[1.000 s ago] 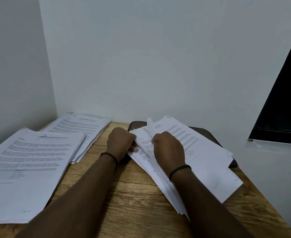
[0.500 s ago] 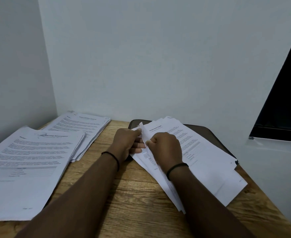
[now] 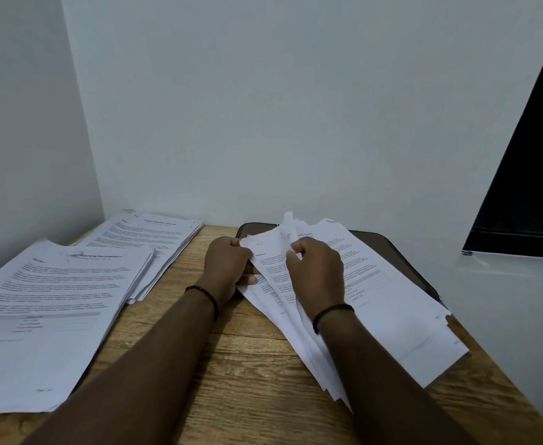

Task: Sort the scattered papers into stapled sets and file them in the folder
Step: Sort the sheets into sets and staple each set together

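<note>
The loose stack (image 3: pixel 376 303) lies on the folder (image 3: pixel 401 258) at the table's right, long axis running from far left to near right. Both hands work its far-left corner: the left hand (image 3: pixel 228 268) pinches the stack's left edge, the right hand (image 3: pixel 316 271) curls over the top, pinching lifted sheet corners. The sorted piles (image 3: pixel 55 300) lie well apart to the left, nearer the left hand

The table (image 3: pixel 251 374) is rough, grainy wood. The papers (image 3: pixel 392 303) on the right are thin, smooth and white. The dark folder (image 3: pixel 392 248) under them looks matt.
</note>
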